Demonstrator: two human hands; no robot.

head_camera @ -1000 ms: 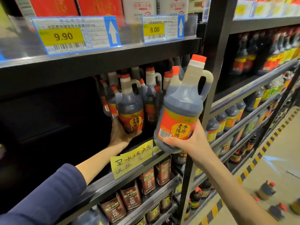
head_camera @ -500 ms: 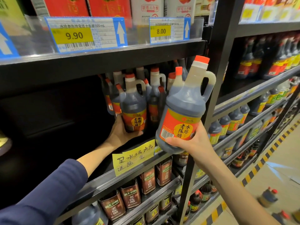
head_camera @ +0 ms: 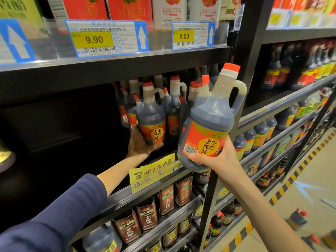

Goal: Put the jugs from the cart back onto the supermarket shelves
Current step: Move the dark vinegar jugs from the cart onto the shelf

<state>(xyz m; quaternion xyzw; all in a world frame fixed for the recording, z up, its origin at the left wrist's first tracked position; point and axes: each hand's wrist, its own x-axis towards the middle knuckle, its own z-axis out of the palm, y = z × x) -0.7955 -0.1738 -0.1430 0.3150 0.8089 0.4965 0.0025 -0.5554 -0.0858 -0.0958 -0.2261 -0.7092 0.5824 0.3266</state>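
Note:
A dark vinegar jug [head_camera: 209, 122] with an orange cap, a side handle and an orange-yellow label is tilted in the air in front of the shelf post. My right hand [head_camera: 220, 159] grips it from below at the label. A second matching jug [head_camera: 151, 122] stands on the middle shelf [head_camera: 120, 193] among several like jugs [head_camera: 174, 104]. My left hand [head_camera: 141, 144] reaches into the shelf and holds that jug at its base, thumb across the front.
The left part of the middle shelf is dark and bare. A black upright post [head_camera: 218, 179] divides two shelf bays. A yellow handwritten note [head_camera: 152, 171] hangs on the shelf edge. Brown tins [head_camera: 147, 213] fill the shelf below. More jugs [head_camera: 298, 219] show low at the right.
The jug in my right hand has stayed at about the same spot before the post. My left hand keeps holding the shelf jug. The view has drifted slightly left.

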